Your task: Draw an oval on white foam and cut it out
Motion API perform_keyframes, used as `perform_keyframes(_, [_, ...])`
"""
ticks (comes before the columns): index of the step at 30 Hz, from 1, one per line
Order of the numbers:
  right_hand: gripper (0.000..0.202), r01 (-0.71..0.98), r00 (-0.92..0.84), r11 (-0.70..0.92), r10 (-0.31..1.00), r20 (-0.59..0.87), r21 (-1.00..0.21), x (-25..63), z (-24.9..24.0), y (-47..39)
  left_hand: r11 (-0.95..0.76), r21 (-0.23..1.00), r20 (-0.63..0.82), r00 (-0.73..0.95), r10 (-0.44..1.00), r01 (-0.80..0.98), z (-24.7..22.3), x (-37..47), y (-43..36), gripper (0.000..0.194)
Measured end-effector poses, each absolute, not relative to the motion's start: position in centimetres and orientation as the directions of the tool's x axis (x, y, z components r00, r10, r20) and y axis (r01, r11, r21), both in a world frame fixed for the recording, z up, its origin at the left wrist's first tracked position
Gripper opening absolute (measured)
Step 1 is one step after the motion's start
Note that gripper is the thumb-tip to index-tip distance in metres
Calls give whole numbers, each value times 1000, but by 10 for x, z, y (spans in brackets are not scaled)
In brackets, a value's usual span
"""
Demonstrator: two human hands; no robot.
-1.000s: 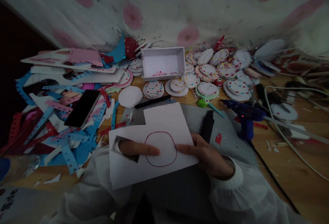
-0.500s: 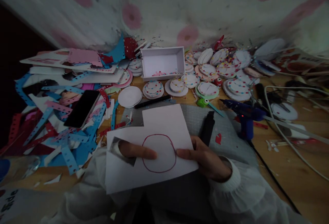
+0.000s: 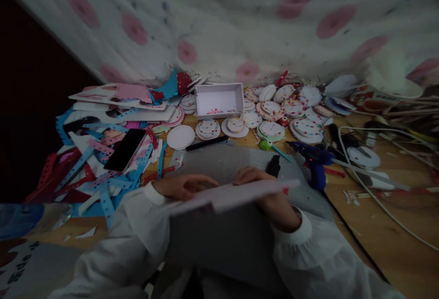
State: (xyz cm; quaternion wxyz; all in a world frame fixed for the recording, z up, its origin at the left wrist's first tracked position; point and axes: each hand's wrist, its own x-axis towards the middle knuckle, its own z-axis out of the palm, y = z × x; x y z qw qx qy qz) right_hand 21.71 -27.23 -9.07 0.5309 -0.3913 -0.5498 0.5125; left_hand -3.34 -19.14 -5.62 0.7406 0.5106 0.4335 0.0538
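A white paper sheet [image 3: 228, 197] is tilted nearly edge-on above the grey cutting mat [image 3: 219, 166], a little blurred. My left hand [image 3: 185, 185] holds its left part, with the fingers along the far edge. My right hand [image 3: 274, 205] grips the right part, its fingers over the top edge and the palm partly behind the paper. The red circle drawn on the sheet is turned out of sight. Just beyond my right hand lies a black utility knife [image 3: 273, 165], partly covered. A black pen [image 3: 206, 143] rests at the mat's far edge.
Paper strips and a phone [image 3: 125, 150] lie left. An open white box [image 3: 219, 100] stands at the back, beside several decorated paper discs [image 3: 305, 130]. A blue glue gun [image 3: 313, 159] with a lit red light and a white cable [image 3: 387, 210] are right.
The sheet has swung from facing me to nearly edge-on. My left hand's thumb has left the circle, and both hands now hold the sheet near its far edge. The view has shifted.
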Motion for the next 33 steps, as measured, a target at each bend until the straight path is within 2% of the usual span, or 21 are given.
perform_keyframes(2, [43,39,-213,397,900,380,-917,225,-88,-270,433,820,-549,728,410,374,-43,-36,-195,84])
perform_keyframes(4, [38,335,-153,466,885,441,-819,233,-88,-269,292,875,-478,779,406,385,-30,-40,-204,88])
perform_keyframes(6, [32,670,11,325,895,446,-668,240,-93,-271,87,895,-420,760,496,438,-18,-45,-214,85])
perform_keyframes(8, [37,860,137,105,895,425,-499,244,-101,-276,-90,860,-370,737,566,502,-10,-48,-223,81])
perform_keyframes(11, [51,925,194,-62,926,325,-375,246,-111,-285,-203,822,-314,720,619,533,-11,-50,-230,77])
perform_keyframes(14, [48,915,191,-99,960,203,-392,246,-112,-291,-174,845,-302,719,626,506,-25,-48,-228,80])
perform_keyframes(17, [47,907,203,-128,968,150,-402,250,-109,-292,-85,885,-322,734,598,458,-44,-44,-216,86])
perform_keyframes(19, [48,886,199,-120,971,134,-448,258,-109,-291,1,879,-395,727,562,477,-55,-41,-206,82])
perform_keyframes(21, [47,814,171,-87,981,93,-574,269,-109,-292,16,830,-481,702,525,557,-63,-37,-196,65])
perform_keyframes(23, [43,678,135,-62,990,42,-733,280,-107,-295,-43,764,-525,660,537,643,-68,-33,-189,48])
perform_keyframes(27, [32,293,169,-111,984,-63,-950,295,-95,-305,-136,693,-484,597,639,708,-75,-22,-184,34])
perform_keyframes(29, [32,46,174,-159,973,-149,-986,299,-88,-309,-175,665,-448,575,684,726,-76,-16,-185,29])
perform_keyframes(31, [37,-162,155,-181,966,-207,-970,299,-84,-311,-212,626,-410,549,729,750,-74,-11,-188,25])
perform_keyframes(33, [42,-253,152,-167,966,-209,-953,296,-81,-311,-237,590,-380,525,762,772,-73,-7,-191,21])
